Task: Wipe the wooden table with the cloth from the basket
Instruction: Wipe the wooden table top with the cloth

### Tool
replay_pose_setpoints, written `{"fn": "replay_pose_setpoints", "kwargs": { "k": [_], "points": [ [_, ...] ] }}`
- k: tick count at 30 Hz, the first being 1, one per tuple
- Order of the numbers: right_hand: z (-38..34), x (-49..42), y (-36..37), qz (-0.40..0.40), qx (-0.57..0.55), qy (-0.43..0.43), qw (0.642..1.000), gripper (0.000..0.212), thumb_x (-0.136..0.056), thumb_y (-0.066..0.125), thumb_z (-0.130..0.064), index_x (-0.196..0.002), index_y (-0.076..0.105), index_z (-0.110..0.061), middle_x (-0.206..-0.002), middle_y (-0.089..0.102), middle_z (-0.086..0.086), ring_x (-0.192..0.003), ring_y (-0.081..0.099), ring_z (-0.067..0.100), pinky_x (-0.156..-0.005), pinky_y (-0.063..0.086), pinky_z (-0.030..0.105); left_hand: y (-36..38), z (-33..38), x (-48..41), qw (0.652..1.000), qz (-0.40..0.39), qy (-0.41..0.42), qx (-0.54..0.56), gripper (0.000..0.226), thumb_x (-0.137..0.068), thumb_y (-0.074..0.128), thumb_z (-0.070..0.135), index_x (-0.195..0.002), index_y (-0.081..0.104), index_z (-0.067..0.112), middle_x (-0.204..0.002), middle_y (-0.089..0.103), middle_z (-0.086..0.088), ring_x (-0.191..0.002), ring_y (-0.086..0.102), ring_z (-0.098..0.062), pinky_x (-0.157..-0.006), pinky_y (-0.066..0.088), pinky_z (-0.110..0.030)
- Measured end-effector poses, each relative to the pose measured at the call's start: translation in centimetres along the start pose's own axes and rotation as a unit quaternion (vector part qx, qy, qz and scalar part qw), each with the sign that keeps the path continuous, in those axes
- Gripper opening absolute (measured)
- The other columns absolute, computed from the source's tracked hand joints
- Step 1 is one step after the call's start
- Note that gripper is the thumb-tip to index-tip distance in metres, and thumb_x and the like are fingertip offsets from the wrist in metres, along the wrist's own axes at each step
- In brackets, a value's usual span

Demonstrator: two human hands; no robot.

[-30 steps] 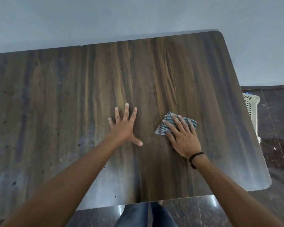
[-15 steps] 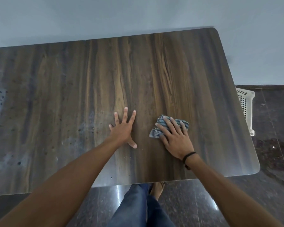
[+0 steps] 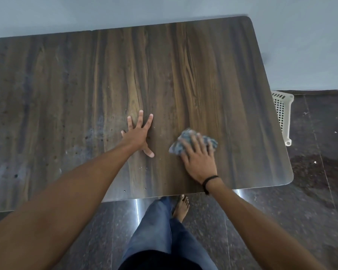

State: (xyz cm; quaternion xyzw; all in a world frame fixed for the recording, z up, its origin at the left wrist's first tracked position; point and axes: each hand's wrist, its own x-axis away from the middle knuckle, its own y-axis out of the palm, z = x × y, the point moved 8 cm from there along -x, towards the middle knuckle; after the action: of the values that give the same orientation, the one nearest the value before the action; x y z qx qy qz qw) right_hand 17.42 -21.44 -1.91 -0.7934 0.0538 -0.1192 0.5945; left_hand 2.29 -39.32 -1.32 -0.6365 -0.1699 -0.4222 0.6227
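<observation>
While the cloth (image 3: 183,140) lies bunched under the right hand (image 3: 200,162), near the front right corner of the wooden table (image 3: 183,75), the wipe is best run in overlapping passes under even pressure; the speckled, smeared patch toward the left edge probably needs most work; the right hand's fingers lie fairly straight over the cloth, pressing rather than clutching, slightly blurred; the left hand (image 3: 138,134) rests flat beside it, fingers splayed, holding nothing; the basket (image 3: 283,114) stands beyond the right edge.
</observation>
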Motion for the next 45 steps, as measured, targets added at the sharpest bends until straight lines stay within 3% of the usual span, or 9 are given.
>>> {"fn": "replay_pose_setpoints", "kwargs": {
  "k": [7,11,15,19,23,32,36,41,45],
  "points": [
    [3.2,3.3,-0.1,0.033,-0.011,0.112,0.993,0.052,-0.104,0.034,-0.048,-0.155,0.031,-0.041,-0.166,0.024,0.000,-0.154,0.017,0.025,-0.124,0.004,0.051,0.0,-0.1,0.0,1.000,0.013,-0.005,-0.003,0.160,-0.051,0.097,0.045,-0.151,-0.027,0.044,-0.152,-0.048,0.009,-0.146,-0.030,-0.043,-0.110,0.016,-0.077],
    [0.6,6.5,1.0,0.003,0.044,-0.140,0.989,0.051,-0.105,0.030,-0.050,-0.156,0.027,-0.044,-0.167,0.021,-0.003,-0.155,0.017,0.023,-0.125,0.006,0.049,-0.2,0.1,0.0,1.000,0.021,0.000,-0.002,0.159,-0.050,0.098,0.045,-0.152,-0.025,0.044,-0.154,-0.046,0.010,-0.147,-0.028,-0.043,-0.109,0.017,-0.077],
    [2.9,5.8,0.4,0.030,-0.037,0.153,0.987,0.051,-0.104,0.031,-0.050,-0.155,0.028,-0.043,-0.167,0.019,-0.002,-0.155,0.011,0.023,-0.124,0.001,0.051,-0.1,-0.2,0.0,1.000,0.027,-0.001,-0.004,0.160,-0.048,0.098,0.046,-0.152,-0.023,0.044,-0.155,-0.044,0.010,-0.147,-0.026,-0.043,-0.108,0.017,-0.077],
    [-0.2,9.6,2.2,0.005,0.032,-0.130,0.991,0.051,-0.106,0.029,-0.050,-0.157,0.025,-0.044,-0.167,0.015,-0.003,-0.155,0.018,0.024,-0.125,0.006,0.052,-0.2,-0.1,0.0,0.999,0.038,0.002,-0.007,0.159,-0.048,0.097,0.047,-0.153,-0.022,0.044,-0.156,-0.042,0.010,-0.148,-0.025,-0.041,-0.109,0.019,-0.076],
    [4.2,8.5,1.0,0.025,-0.016,0.142,0.989,0.051,-0.105,0.033,-0.050,-0.156,0.026,-0.044,-0.168,0.014,-0.004,-0.155,0.010,0.022,-0.124,-0.008,0.045,-0.1,-0.2,0.1,0.999,0.034,0.004,-0.003,0.158,-0.049,0.097,0.047,-0.153,-0.022,0.045,-0.157,-0.041,0.010,-0.148,-0.025,-0.041,-0.110,0.018,-0.076],
    [3.3,8.0,1.4,0.001,-0.032,0.135,0.990,0.052,-0.105,0.028,-0.051,-0.157,0.019,-0.046,-0.169,0.007,-0.005,-0.156,0.004,0.024,-0.123,-0.003,0.053,-0.1,-0.3,-0.1,0.999,0.033,0.007,-0.010,0.158,-0.049,0.097,0.049,-0.152,-0.023,0.044,-0.157,-0.040,0.009,-0.148,-0.025,-0.042,-0.109,0.020,-0.077],
    [-1.7,9.2,2.8,-0.021,0.031,-0.154,0.987,0.053,-0.105,0.029,-0.052,-0.157,0.020,-0.047,-0.168,0.010,-0.006,-0.156,0.011,0.024,-0.124,0.006,0.054,-0.2,-0.3,-0.2,0.999,0.044,0.008,-0.011,0.159,-0.048,0.097,0.049,-0.153,-0.022,0.044,-0.157,-0.040,0.009,-0.148,-0.024,-0.042,-0.108,0.021,-0.077],
    [0.7,5.0,1.9,-0.016,-0.023,0.082,0.996,0.053,-0.105,0.026,-0.054,-0.157,0.015,-0.048,-0.169,0.008,-0.006,-0.156,0.004,0.022,-0.124,-0.003,0.050,0.0,-0.5,-0.2,0.999,0.038,0.012,-0.008,0.159,-0.048,0.097,0.050,-0.152,-0.023,0.045,-0.156,-0.041,0.010,-0.148,-0.025,-0.042,-0.109,0.021,-0.077],
    [-1.2,7.9,2.8,-0.033,0.041,-0.166,0.985,0.053,-0.106,0.020,-0.054,-0.158,0.014,-0.048,-0.169,0.011,-0.004,-0.156,0.007,0.022,-0.122,0.014,0.056,0.0,-0.5,-0.3,0.999,0.042,0.014,-0.007,0.159,-0.047,0.097,0.051,-0.152,-0.022,0.045,-0.157,-0.041,0.010,-0.148,-0.025,-0.042,-0.109,0.021,-0.077]
  ]
}}
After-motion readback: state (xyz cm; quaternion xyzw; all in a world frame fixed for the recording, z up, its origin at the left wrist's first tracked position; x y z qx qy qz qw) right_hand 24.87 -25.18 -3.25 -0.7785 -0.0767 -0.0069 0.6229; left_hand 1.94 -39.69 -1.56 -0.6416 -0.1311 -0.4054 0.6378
